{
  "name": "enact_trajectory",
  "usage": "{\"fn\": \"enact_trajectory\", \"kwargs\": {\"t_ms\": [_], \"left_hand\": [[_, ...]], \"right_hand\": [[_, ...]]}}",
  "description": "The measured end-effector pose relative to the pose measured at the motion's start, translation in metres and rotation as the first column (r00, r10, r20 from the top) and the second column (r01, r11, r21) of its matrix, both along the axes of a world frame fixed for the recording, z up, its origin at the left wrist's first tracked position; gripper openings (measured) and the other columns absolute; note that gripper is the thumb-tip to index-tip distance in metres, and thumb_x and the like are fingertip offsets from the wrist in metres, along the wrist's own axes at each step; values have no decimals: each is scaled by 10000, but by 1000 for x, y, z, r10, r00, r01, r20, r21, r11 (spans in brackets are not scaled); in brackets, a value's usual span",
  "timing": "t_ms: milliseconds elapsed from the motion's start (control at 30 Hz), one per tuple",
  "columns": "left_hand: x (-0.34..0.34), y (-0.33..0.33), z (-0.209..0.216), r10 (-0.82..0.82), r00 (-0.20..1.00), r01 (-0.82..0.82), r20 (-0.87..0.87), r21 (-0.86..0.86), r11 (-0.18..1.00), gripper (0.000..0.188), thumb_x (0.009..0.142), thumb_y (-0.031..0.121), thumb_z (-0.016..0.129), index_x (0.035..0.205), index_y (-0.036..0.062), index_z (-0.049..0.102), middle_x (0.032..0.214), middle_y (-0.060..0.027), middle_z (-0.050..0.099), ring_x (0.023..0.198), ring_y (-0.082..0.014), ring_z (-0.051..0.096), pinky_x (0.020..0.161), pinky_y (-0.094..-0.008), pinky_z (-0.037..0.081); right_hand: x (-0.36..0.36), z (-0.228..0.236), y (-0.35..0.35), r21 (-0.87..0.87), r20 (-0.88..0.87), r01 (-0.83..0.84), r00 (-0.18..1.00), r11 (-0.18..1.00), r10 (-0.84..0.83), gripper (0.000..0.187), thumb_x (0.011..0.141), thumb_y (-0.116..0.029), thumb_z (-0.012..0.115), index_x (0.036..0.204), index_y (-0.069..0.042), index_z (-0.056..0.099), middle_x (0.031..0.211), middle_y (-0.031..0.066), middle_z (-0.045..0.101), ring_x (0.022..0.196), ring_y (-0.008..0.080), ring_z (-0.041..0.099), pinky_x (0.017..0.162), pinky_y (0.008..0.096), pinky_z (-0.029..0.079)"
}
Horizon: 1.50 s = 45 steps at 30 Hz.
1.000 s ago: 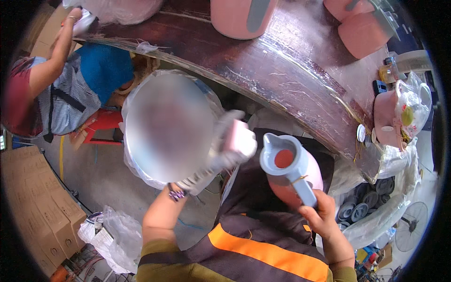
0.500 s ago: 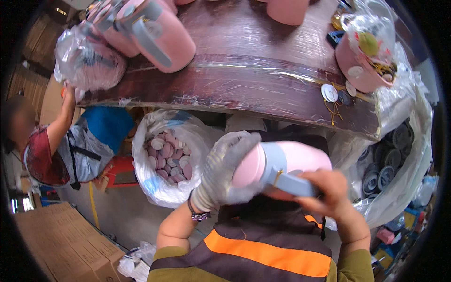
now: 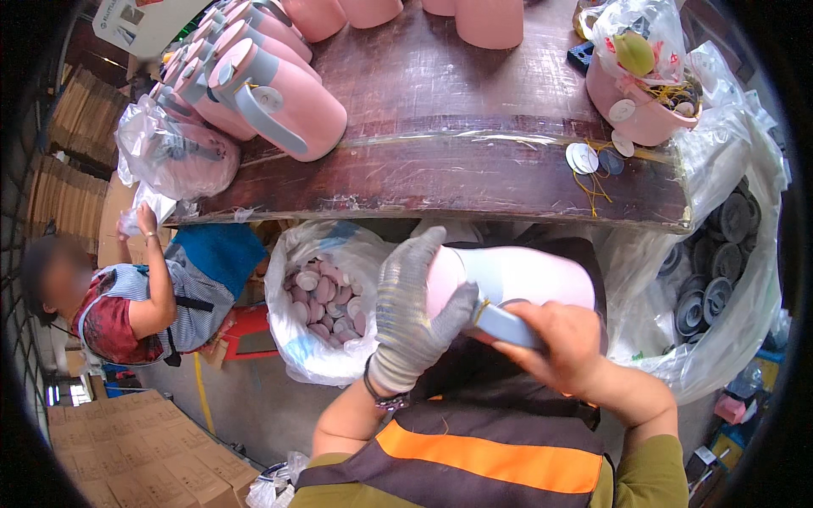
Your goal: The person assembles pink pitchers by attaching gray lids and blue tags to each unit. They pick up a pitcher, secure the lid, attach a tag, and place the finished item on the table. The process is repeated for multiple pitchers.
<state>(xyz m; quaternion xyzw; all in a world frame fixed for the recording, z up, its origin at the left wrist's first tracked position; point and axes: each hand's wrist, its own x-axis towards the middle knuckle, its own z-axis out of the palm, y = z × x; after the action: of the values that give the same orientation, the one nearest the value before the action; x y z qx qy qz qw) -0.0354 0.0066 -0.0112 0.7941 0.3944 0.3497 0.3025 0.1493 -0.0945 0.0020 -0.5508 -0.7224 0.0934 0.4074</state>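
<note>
A pink insulated jug (image 3: 546,275) with a grey collar and grey handle lies sideways across my lap, its pink lid end toward my left. My left hand (image 3: 411,309), in a grey knit glove, is closed around that lid end. My bare right hand (image 3: 563,343) grips the grey handle (image 3: 508,326) from below. A thin gold string shows at the handle's upper end, near my left thumb. Under the table edge, next to my left hand, stands a white plastic bag (image 3: 292,334) of pink and white discs.
Pink jugs (image 3: 305,118) crowd the table's (image 3: 406,182) left side. Round tags (image 3: 583,157) with gold strings lie near its right edge beside a pink tub (image 3: 605,93). A clear bag of dark grey lids (image 3: 720,279) sits at right. A co-worker (image 3: 127,305) is at left, behind cardboard boxes (image 3: 144,449).
My left glove now sits more upright on the lid end, its thumb toward the handle. My right hand has shifted slightly left along the handle. The co-worker now holds something pale.
</note>
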Motion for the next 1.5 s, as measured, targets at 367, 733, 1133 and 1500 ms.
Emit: {"fn": "enact_trajectory", "kwargs": {"t_ms": [367,733,1133,1500], "left_hand": [[-10,8,19,-247,954,243,167,46,969,649,646,258,766,1219,20,574,1234,-186,520,1143,-343,515,979,-426,410],[-14,-19,19,-107,919,210,380,-239,948,276,892,108,598,1132,-29,591,951,-113,662,855,-221,641,785,-324,509],[46,-51,-4,-254,952,294,173,-272,916,275,828,94,624,1093,44,568,835,-173,626,736,-381,616,624,-406,492],[26,29,-32,-190,978,183,-89,-85,980,305,716,214,763,971,109,633,866,-121,668,827,-296,651,722,-369,513]], "right_hand": [[26,16,-3,-53,-40,-133,991,990,131,412,700,-199,803,1061,-71,651,668,53,589,555,207,586,499,317,442],[5,0,-7,-335,-736,-35,634,942,-238,431,887,-139,594,1268,29,481,1144,126,592,1023,197,572,896,324,446],[26,40,36,-176,137,278,957,944,-256,651,793,-444,677,1296,-64,514,1325,278,459,1246,408,445,996,460,387],[36,-15,3,79,135,-199,973,977,187,269,711,-230,716,960,-155,642,1204,142,577,1107,322,574,906,488,418]]}}
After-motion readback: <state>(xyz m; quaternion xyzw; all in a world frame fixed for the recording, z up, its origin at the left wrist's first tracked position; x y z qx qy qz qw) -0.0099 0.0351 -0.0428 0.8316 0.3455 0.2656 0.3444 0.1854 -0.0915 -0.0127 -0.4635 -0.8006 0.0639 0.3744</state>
